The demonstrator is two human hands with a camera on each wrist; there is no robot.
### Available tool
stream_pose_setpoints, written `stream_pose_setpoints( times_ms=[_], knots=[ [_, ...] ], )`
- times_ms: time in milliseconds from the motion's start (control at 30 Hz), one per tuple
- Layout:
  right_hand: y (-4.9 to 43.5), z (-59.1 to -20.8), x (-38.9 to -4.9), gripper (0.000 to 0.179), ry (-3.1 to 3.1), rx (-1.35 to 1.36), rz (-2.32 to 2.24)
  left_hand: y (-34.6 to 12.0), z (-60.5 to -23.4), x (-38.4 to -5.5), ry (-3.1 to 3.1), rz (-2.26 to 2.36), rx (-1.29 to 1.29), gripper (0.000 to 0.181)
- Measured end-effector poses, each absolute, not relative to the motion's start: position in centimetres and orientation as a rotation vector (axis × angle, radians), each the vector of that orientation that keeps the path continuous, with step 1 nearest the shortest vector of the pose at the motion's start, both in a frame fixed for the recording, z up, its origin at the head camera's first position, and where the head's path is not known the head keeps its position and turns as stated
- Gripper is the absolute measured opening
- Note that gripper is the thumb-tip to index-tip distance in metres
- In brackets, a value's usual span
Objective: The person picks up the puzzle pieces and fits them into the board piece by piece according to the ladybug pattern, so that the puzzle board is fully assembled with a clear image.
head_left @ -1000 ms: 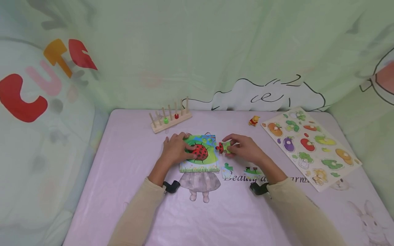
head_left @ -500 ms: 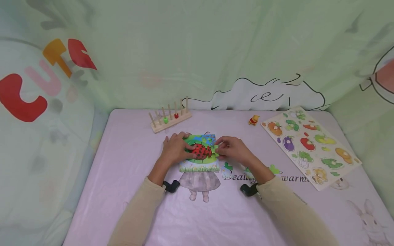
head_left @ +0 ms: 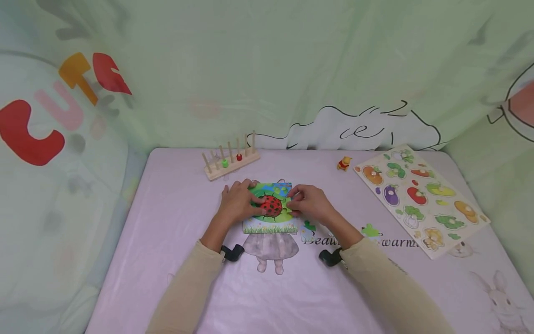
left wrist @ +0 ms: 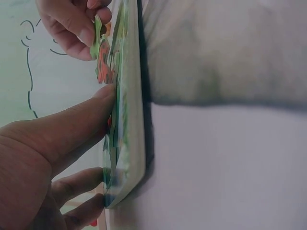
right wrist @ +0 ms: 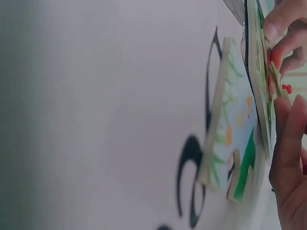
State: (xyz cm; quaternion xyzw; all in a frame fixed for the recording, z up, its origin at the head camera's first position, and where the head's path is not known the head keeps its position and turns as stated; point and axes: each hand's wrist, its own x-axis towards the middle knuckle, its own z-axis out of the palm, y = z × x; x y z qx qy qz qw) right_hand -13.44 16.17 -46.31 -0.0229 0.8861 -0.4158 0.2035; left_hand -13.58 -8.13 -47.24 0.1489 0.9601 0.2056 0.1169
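A ladybug jigsaw puzzle board (head_left: 270,229) lies flat on the table in front of the person. The left hand (head_left: 237,202) rests on its left side, thumb and fingertips pressing on the picture near the red spotted body. Between thumb and fingers the right hand (head_left: 313,202) pinches a puzzle piece (left wrist: 103,67), green with red. In the left wrist view this piece stands tilted on edge, close over the board. The right hand partly hides the board's right side. A loose puzzle piece (right wrist: 232,120) with grass and flowers lies beside the board's right edge.
Another green puzzle piece (head_left: 370,230) lies right of the right forearm. Behind the board stands a wooden peg rack (head_left: 232,169) with a green and a red bead. A small yellow bear figure (head_left: 344,163) and a vegetable peg board (head_left: 421,199) are at the right.
The right hand has moved left with the puzzle piece, from beside the board to over its right part. The piece now tilts up. The left hand has stayed in place.
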Motion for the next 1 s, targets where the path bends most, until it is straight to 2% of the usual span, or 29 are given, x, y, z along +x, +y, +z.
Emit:
stream_pose_setpoints(
  times_ms=[533, 1000],
  knots=[
    [14.9, -45.9, -13.9, 0.029, 2.588, 0.038, -0.982, -8.2, -47.4, -13.7, 2.821, 0.579, 0.451, 0.043],
    [14.8, -45.7, -14.7, 0.032, 2.624, -0.001, -0.812, -8.2, -47.4, -13.7, 2.819, 0.579, 0.446, 0.042]
  ],
)
